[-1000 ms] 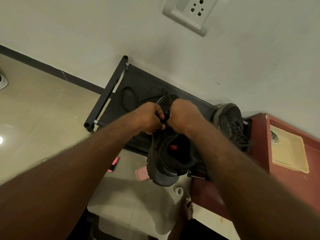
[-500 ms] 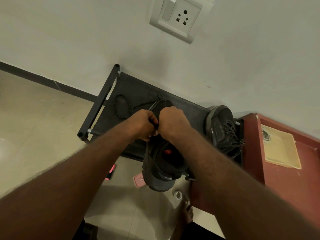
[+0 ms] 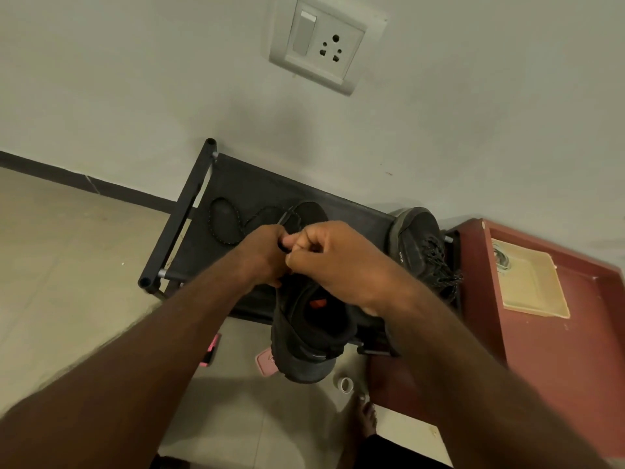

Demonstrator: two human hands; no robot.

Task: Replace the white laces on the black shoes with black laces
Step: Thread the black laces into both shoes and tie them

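Your left hand, right hand: bare. Left forearm, right forearm: bare, fine hair. Your foot: bare, toes visible. Black garment on leg.

One head camera looks forward and down, close over the shoe, facing the rack and wall
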